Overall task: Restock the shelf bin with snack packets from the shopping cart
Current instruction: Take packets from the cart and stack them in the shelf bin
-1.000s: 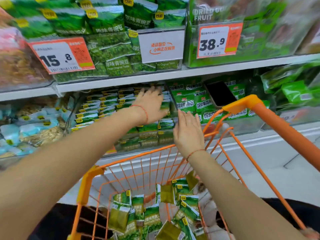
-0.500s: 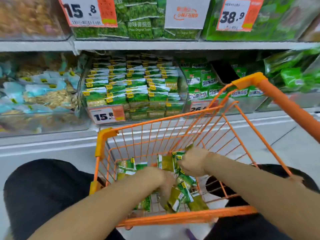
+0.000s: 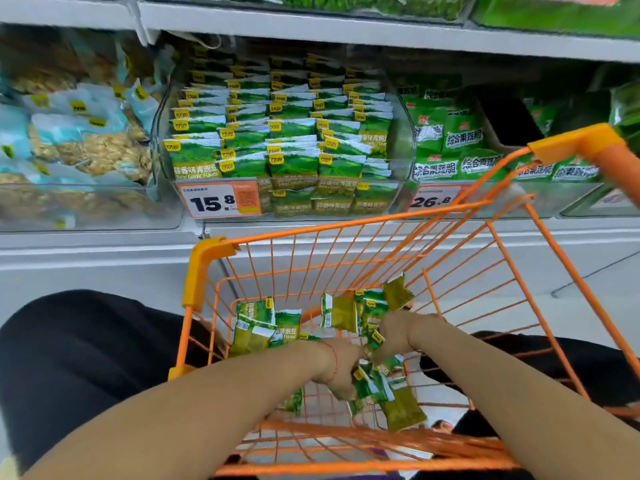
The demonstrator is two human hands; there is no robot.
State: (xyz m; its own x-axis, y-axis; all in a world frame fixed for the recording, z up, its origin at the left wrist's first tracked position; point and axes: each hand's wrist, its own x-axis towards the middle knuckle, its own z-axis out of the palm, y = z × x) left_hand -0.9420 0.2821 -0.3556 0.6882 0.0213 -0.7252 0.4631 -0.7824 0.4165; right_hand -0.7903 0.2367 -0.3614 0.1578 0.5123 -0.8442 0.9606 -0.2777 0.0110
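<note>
Both hands are down inside the orange wire shopping cart (image 3: 204,268). My left hand (image 3: 341,370) grips a bunch of green snack packets (image 3: 372,384) near the cart's floor. My right hand (image 3: 394,332) grips more of the green packets (image 3: 370,308) just behind it. Loose packets (image 3: 259,325) lean against the cart's left wall. On the shelf above the cart sits the clear shelf bin (image 3: 403,147), filled with rows of the same green packets (image 3: 277,133), with a 15.8 price tag (image 3: 218,200) on its front.
A bin of pale blue packets (image 3: 79,140) stands to the left, a bin of other green packets (image 3: 457,150) to the right with a 26.8 tag (image 3: 434,199). The cart's handle (image 3: 606,150) rises at right. Dark trousers (image 3: 69,358) flank the cart.
Both hands left the shelf bin and dropped into the cart, where they now grip packets. The view tilted downward and drew closer to the cart.
</note>
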